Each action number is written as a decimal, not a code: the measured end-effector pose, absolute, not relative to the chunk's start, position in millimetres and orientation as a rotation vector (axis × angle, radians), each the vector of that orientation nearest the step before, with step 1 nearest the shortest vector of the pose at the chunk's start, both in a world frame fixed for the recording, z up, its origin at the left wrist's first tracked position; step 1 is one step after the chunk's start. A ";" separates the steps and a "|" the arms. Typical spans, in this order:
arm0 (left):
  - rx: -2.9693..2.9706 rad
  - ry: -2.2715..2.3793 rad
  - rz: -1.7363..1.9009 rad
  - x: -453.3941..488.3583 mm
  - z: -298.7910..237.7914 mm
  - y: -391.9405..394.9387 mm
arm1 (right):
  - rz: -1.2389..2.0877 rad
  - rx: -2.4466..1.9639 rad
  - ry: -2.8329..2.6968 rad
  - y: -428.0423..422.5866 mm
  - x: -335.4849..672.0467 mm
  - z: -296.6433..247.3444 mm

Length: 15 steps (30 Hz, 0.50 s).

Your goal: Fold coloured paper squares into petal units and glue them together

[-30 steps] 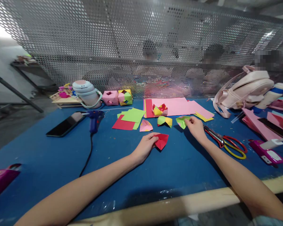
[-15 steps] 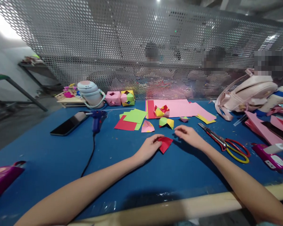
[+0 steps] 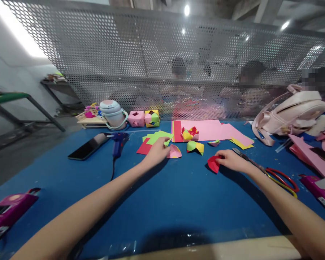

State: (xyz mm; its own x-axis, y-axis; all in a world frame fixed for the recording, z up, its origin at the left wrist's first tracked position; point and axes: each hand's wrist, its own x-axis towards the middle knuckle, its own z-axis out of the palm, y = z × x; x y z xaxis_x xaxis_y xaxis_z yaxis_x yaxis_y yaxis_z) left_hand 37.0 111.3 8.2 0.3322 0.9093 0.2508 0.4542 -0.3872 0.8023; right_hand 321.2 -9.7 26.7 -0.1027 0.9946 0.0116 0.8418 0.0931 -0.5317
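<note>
My right hand [image 3: 230, 160] pinches a folded red paper piece [image 3: 213, 164] by its right side, just above the blue table [image 3: 178, 202]. My left hand [image 3: 157, 152] is beside a folded pink paper piece [image 3: 175, 151], its fingers apart and partly over the edge of the light green sheets [image 3: 158, 136]. Whether the left fingertips touch the pink piece I cannot tell. Between the hands sits a green and yellow folded paper piece [image 3: 195, 147]. A small green and pink piece [image 3: 213, 143] lies beyond my right hand. A joined red, yellow and pink paper shape [image 3: 190, 134] rests behind them.
Scissors [image 3: 283, 180] and a cutter [image 3: 245, 156] lie by my right forearm. A blue glue gun [image 3: 120, 144] and a phone [image 3: 88, 147] are at left. Finished paper blocks [image 3: 137, 119], a cup [image 3: 113, 115] and a backpack [image 3: 292, 112] line the perforated screen [image 3: 151, 65].
The red folded paper has passed from my left hand to my right and moved rightward. My left hand has gone left and forward to the pink piece. The camera view has shifted slightly.
</note>
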 end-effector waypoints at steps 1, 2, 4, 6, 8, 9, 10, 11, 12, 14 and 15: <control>1.962 1.192 0.916 35.5 4.8 119.1 | 0.552 -1.824 -2.014 -9.6 327.3 26.0; 1.958 1.176 0.892 34.8 1.4 124.5 | 0.538 -1.837 -2.019 -9.9 333.0 25.5; 1.970 1.137 0.856 36.2 -3.8 128.7 | 0.506 -1.858 -2.022 -10.9 342.7 26.0; 2.005 1.091 0.821 40.7 -6.6 126.7 | 0.423 -1.870 -2.005 -11.4 347.8 29.3; 2.045 1.051 0.791 47.9 -7.5 123.0 | 0.288 -1.842 -1.987 -9.9 343.6 34.2; 2.065 1.036 0.782 52.3 -7.6 121.5 | 0.224 -1.807 -1.991 -8.0 337.1 36.4; 2.086 1.023 0.775 57.3 -7.7 120.6 | 0.189 -1.764 -2.013 -5.3 327.8 37.8; 2.108 1.013 0.771 62.5 -7.7 120.1 | 0.186 -1.721 -2.044 -1.8 316.4 38.3; 2.130 1.005 0.768 68.0 -7.7 120.0 | 0.225 -1.683 -2.117 2.4 303.8 37.5; 2.178 0.997 0.763 78.9 -7.2 119.4 | 0.295 -1.651 -2.228 11.9 280.0 32.7; 2.199 0.999 0.757 84.0 -6.6 118.4 | 0.306 -1.643 -2.251 16.7 270.9 29.3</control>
State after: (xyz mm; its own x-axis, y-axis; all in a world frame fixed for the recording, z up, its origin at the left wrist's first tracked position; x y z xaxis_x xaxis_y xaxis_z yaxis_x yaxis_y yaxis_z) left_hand 84.0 118.4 -6.6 0.5539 0.7952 0.2467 0.4521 -0.5361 0.7129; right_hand 270.9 16.7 29.3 -0.2761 0.9506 0.1421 0.8782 0.3096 -0.3645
